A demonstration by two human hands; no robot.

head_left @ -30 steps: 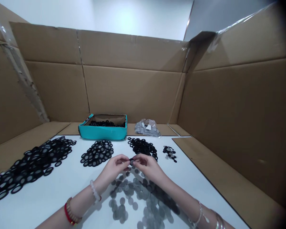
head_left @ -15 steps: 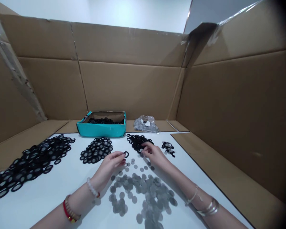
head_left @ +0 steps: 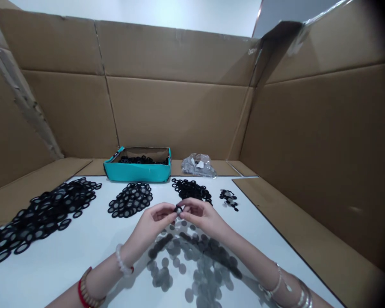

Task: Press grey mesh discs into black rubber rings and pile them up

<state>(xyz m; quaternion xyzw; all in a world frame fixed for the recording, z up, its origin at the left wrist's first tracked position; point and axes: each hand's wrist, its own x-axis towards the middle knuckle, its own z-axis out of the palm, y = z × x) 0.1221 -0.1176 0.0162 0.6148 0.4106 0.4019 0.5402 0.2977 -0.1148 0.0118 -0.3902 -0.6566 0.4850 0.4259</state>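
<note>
My left hand (head_left: 155, 222) pinches a small black ring (head_left: 177, 207) between thumb and fingers, above the middle of the white table. From the other side, my right hand (head_left: 205, 217) closes its thumb and fingers on a pale translucent disc (head_left: 179, 211) at the ring. Whether the disc is seated inside the ring I cannot tell, as fingertips cover part of both. Below the hands lie many loose translucent grey discs (head_left: 208, 273). Just behind my right hand is a heap of black rings (head_left: 189, 188).
Rings with grey centres form a pile (head_left: 131, 199) left of centre and a longer heap (head_left: 48, 214) at far left. A teal box (head_left: 137, 173) of black rings and a clear plastic bag (head_left: 198, 166) stand behind. Small pieces (head_left: 228, 197) lie right. Cardboard walls (head_left: 179, 115) surround the table.
My right hand has come away from the black ring heap, toward my left hand. Both hands now meet at the ring, with a pale disc against it. The view has tilted slightly.
</note>
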